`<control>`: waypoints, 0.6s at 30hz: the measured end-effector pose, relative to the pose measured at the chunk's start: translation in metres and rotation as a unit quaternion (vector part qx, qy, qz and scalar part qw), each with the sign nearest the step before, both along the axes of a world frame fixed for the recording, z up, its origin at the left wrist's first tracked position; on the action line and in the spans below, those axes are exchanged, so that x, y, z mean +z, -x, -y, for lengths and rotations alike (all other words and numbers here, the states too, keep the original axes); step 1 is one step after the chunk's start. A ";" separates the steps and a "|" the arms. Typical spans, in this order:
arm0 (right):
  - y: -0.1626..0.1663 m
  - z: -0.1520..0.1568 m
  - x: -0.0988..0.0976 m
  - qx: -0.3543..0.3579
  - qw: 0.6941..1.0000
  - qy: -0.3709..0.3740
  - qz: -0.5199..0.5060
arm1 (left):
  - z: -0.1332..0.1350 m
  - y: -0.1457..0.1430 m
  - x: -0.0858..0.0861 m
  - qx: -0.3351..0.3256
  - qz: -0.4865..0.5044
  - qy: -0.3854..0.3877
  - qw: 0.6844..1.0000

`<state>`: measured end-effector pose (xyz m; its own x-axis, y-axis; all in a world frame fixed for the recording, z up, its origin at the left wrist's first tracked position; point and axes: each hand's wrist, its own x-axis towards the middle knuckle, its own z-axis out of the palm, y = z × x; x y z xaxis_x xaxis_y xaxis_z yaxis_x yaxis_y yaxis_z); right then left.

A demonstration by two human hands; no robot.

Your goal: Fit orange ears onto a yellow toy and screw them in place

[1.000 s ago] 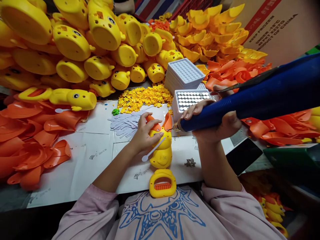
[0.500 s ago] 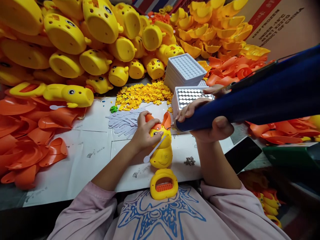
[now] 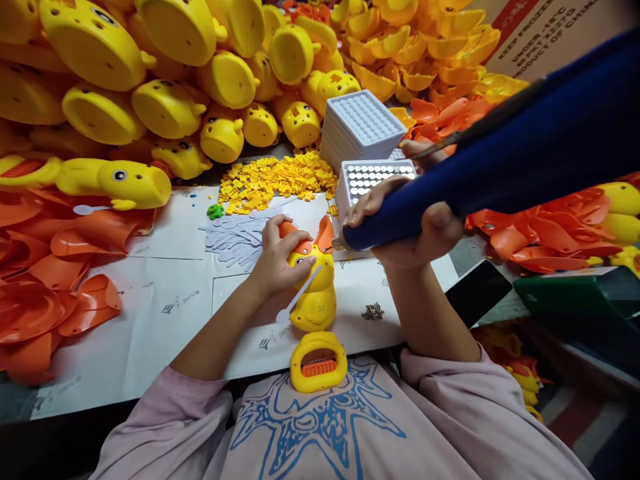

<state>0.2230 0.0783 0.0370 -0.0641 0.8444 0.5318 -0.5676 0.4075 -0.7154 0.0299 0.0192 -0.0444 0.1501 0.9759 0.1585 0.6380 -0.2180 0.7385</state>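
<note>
A: Where's the piece being worked on?

B: The yellow hard-plastic animal toy with orange ears (image 3: 314, 280) stands upright on the white paper sheet (image 3: 170, 300), just in front of the white tray of round silver cells (image 3: 373, 180). The left hand (image 3: 277, 257) is wrapped over its head, fingers pressed around the near ear, pinning a thin white plastic spoon (image 3: 299, 295) against the toy's face.

A: And the other hand?

B: The right hand (image 3: 405, 227) is closed tight around the long dark-blue powered screwdriver (image 3: 480, 167), whose metal tip touches the toy's far ear, just in front of the tray.

A: How would that toy handle?

B: I'd judge it light, hollow and stiff, with a glossy shell that could slip or tip under the driver's push. Holding it high on the head, as shown, looks the sound place; the thin ears seem likelier to flex.

A: Anything close by?

B: A yellow oval handle part with an orange insert (image 3: 319, 361) lies in front of the toy, and loose small yellow plastic clips (image 3: 273, 183) are heaped left of the tray.
</note>
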 end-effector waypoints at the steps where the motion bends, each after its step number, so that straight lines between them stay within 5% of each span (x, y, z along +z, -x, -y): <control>1: -0.006 0.002 0.001 -0.014 1.000 -0.008 -0.011 | 0.000 0.003 0.000 -0.008 -0.004 0.002 1.000; 6: -0.051 0.013 0.006 -0.077 0.996 -0.042 0.009 | -0.005 0.016 0.007 -0.031 -0.010 -0.021 0.999; 14: -0.090 0.018 -0.026 -0.211 0.969 0.098 0.079 | -0.026 0.000 0.038 0.047 -0.084 0.089 0.991; 18: -0.094 0.018 -0.035 -0.233 0.962 0.122 0.078 | -0.018 0.001 0.056 -0.020 0.087 0.165 0.982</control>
<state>0.3169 0.0607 0.0018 0.2885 0.8995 0.3281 -0.2433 0.4003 -0.8835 0.0288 0.0377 0.0118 0.1886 0.9721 -0.1397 0.4912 0.0298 0.8705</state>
